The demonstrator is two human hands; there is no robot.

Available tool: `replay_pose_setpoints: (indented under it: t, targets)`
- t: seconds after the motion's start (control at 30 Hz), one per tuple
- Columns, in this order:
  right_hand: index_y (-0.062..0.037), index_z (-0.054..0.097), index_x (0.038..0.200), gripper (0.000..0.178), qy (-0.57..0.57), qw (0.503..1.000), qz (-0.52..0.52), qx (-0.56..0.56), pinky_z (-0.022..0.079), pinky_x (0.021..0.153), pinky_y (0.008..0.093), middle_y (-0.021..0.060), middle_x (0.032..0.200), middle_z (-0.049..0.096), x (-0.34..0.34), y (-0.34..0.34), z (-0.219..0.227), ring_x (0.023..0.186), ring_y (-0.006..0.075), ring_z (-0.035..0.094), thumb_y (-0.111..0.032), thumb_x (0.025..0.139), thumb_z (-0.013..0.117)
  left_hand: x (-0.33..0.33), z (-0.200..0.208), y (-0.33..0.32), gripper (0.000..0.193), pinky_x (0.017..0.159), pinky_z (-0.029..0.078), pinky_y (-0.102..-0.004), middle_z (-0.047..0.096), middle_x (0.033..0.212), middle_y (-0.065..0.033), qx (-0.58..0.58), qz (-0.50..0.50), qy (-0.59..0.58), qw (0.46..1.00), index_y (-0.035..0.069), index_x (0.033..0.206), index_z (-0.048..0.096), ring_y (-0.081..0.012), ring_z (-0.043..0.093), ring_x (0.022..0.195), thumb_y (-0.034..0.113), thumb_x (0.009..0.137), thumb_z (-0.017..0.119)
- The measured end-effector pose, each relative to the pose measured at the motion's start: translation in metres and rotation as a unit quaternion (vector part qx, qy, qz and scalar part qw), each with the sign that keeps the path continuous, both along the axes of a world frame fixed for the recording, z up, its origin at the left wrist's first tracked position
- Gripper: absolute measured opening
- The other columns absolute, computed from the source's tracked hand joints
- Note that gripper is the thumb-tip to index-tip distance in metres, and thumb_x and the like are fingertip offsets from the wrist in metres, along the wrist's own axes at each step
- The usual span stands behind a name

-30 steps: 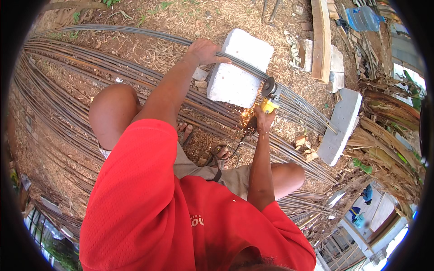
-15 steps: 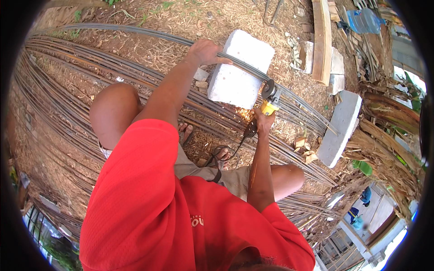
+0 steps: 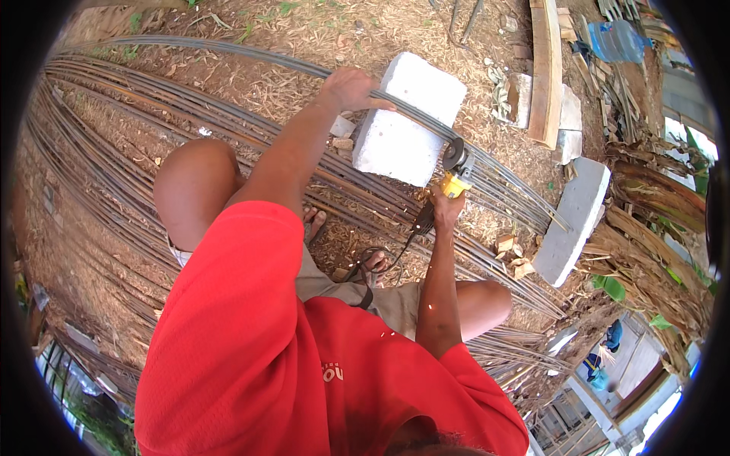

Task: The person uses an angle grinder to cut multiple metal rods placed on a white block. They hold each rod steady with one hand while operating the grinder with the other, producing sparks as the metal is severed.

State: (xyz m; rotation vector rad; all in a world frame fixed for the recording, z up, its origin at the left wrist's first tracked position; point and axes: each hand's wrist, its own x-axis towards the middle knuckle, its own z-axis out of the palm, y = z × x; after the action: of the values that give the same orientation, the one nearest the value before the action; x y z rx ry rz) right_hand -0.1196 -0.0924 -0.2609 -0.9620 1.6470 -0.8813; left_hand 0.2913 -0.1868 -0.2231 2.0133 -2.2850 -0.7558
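No finished cut can be spotted yet, tbh: the rebar bundle (image 3: 414, 115) is laid across the white block (image 3: 395, 148), and rods are seen running past the disc (image 3: 456, 154) to the grey slab (image 3: 574, 216) on the right. It's gripped by the left hand (image 3: 353, 90); the angle grinder (image 3: 456, 185) is clutched in the right hand (image 3: 445, 205). Compared with half a second ago, the spark burst is reduced to stray flecks (image 3: 431, 307).
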Motion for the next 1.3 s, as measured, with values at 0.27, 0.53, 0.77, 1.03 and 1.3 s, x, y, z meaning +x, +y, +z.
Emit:
replay_pose_setpoints:
  t: [0.27,0.53,0.77,1.03,1.3]
  targets:
    - [-0.0014,0.063,0.124,0.050,0.013,1.000,0.009,0.026,0.054,0.062,0.0310,0.0051,0.095,0.070,-0.001,-0.007,0.010,0.073,0.0150,0.065,0.001,0.081,0.088,0.000,-0.002,-0.002,0.101,0.084,0.063,-0.0463,0.076,0.081,-0.0139,0.017,-0.003,0.000,1.000,0.018,0.127,0.086,-0.0276,0.079,0.089,0.103,0.089,0.047]
    - [-0.0029,0.063,0.121,0.045,0.013,1.000,0.011,0.013,0.053,0.060,0.0309,0.0045,0.091,0.069,0.003,-0.009,0.017,0.071,0.0148,0.064,-0.001,0.083,0.086,-0.001,0.005,-0.002,0.102,0.098,0.058,-0.0473,0.079,0.095,-0.0140,0.048,0.007,0.004,0.999,0.020,0.132,0.084,-0.0281,0.077,0.104,0.104,0.089,0.045]
    - [-0.0012,0.063,0.123,0.047,0.088,0.995,0.044,0.018,0.058,0.066,0.0331,0.0063,0.098,0.071,-0.001,-0.014,0.013,0.077,0.0187,0.068,-0.003,0.082,0.087,0.002,0.000,0.000,0.099,0.081,0.063,-0.0474,0.073,0.077,-0.0146,-0.011,-0.009,0.014,1.000,0.014,0.117,0.086,-0.0291,0.078,0.085,0.101,0.091,0.047]
    - [0.0013,0.064,0.122,0.046,0.044,0.999,0.028,-0.016,0.059,0.066,0.0321,0.0086,0.098,0.072,0.000,-0.011,0.012,0.077,0.0194,0.069,-0.002,0.082,0.087,0.003,-0.007,0.001,0.103,0.075,0.063,-0.0477,0.071,0.071,-0.0128,-0.032,-0.009,0.019,0.999,0.009,0.115,0.086,-0.0300,0.077,0.077,0.102,0.091,0.047]
    - [0.0000,0.064,0.121,0.045,0.053,0.998,0.011,0.020,0.057,0.063,0.0313,0.0079,0.097,0.071,0.004,-0.012,0.018,0.072,0.0175,0.067,-0.003,0.082,0.087,0.000,-0.004,-0.001,0.103,0.090,0.064,-0.0500,0.079,0.089,-0.0173,0.011,0.009,0.010,1.000,0.015,0.129,0.085,-0.0311,0.081,0.096,0.102,0.089,0.048]
